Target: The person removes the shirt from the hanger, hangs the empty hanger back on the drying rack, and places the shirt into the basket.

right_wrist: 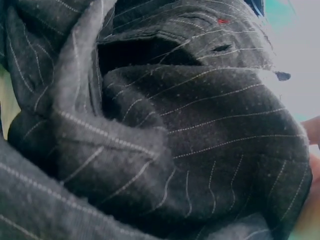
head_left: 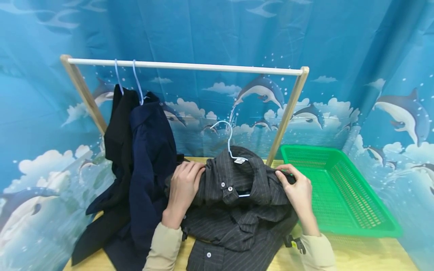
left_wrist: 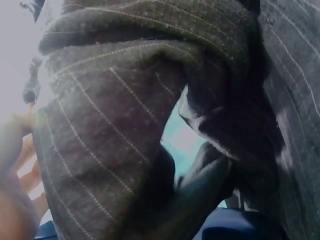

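A dark pinstriped shirt hangs in folds between my two hands, with a light blue hanger inside its collar and the hook standing up above. My left hand grips the shirt's shoulder on the left. On the right shoulder, my right hand pinches the cloth between thumb and fingers. White buttons show at the collar, and a pale label sits inside the neck. In the left wrist view, striped cloth covers most of the picture; the right wrist view is likewise filled by the shirt.
A clothes rack with a white rail and wooden posts stands behind the shirt. Black trousers and a navy garment hang at its left on blue hangers. A green basket rests at the right on the wooden table.
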Available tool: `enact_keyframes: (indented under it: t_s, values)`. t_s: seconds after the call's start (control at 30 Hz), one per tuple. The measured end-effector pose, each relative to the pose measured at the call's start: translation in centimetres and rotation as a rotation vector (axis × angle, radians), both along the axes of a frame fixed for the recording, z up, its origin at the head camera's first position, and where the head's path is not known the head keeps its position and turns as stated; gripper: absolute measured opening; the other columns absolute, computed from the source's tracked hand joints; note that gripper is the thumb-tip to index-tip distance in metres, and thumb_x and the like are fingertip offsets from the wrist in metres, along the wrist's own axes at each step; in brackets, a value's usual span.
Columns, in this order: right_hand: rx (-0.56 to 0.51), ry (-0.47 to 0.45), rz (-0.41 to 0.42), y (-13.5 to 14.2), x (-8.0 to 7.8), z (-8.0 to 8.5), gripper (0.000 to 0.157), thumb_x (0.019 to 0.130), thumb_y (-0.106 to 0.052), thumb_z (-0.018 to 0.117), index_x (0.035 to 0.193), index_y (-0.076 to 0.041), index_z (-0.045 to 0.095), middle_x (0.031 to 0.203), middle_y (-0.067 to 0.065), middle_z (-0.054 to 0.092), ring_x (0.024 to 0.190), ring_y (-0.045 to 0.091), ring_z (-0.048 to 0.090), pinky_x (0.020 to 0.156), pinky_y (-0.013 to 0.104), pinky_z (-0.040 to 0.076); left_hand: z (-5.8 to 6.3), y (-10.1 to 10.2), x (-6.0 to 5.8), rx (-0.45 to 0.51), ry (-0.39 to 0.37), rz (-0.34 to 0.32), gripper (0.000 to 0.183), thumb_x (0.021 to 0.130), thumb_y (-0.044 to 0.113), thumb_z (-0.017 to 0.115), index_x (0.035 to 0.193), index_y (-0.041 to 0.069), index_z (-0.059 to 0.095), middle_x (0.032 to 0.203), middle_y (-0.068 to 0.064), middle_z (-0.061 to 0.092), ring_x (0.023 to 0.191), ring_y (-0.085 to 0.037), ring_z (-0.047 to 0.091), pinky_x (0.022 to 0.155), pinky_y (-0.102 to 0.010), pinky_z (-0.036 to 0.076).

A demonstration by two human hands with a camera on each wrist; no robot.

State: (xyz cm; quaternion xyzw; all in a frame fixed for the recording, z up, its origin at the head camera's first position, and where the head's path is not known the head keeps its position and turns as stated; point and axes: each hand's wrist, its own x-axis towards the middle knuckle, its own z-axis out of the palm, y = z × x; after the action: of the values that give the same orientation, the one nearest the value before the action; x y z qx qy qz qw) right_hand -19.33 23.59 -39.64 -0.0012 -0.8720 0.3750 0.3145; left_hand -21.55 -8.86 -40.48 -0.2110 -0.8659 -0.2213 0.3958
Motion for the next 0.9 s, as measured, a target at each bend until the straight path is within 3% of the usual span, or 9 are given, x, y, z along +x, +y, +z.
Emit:
enact_keyframes:
  t_s: [0.37, 0.57, 0.7, 0.9]
  values:
    - [0.043, 0.031, 0.056, -1.5, 0.3, -0.2, 0.008, 0.089, -0.016, 0.08, 0.096, -0.013, 0.076, 0.093, 0.009, 0.076, 0.09, 0.031, 0.071, 0.074, 0.048, 0.049, -0.3, 0.5, 0.0, 0.074, -0.053, -0.018, 0.009, 0.099, 0.013, 0.067, 0.105, 0.01, 0.073, 0.098, -0.005, 0.072, 0.091, -0.024, 0.064, 0.079, -0.042, 0.053]
    - [0.018, 0.044, 0.111, -1.6, 0.3, 0.1, 0.006, 0.089, -0.014, 0.079, 0.094, -0.014, 0.078, 0.092, 0.003, 0.076, 0.088, 0.022, 0.069, 0.078, 0.025, 0.046, -0.1, 0.1, -0.2, 0.156, -0.059, -0.058, 0.01, 0.099, 0.011, 0.066, 0.103, 0.008, 0.074, 0.096, -0.006, 0.072, 0.089, -0.025, 0.064, 0.079, -0.041, 0.055]
    - [-0.007, 0.047, 0.111, -0.7, 0.4, 0.7, 0.003, 0.091, -0.013, 0.077, 0.093, -0.012, 0.078, 0.09, 0.004, 0.076, 0.081, 0.007, 0.064, 0.072, 0.012, 0.043, 0.0, -0.6, -0.4, 0.22, -0.047, -0.068, 0.011, 0.1, 0.011, 0.063, 0.1, 0.005, 0.074, 0.093, -0.007, 0.071, 0.087, -0.026, 0.064, 0.078, -0.042, 0.055]
    - [-0.059, 0.056, -0.031, 2.0, 0.2, 1.3, 0.007, 0.092, -0.011, 0.076, 0.093, -0.005, 0.078, 0.092, 0.012, 0.076, 0.081, -0.025, 0.053, 0.072, 0.0, 0.044, 0.7, -2.3, -0.5, 0.274, -0.001, -0.109, 0.009, 0.097, 0.007, 0.065, 0.094, 0.005, 0.073, 0.087, -0.007, 0.07, 0.082, -0.026, 0.064, 0.074, -0.041, 0.053]
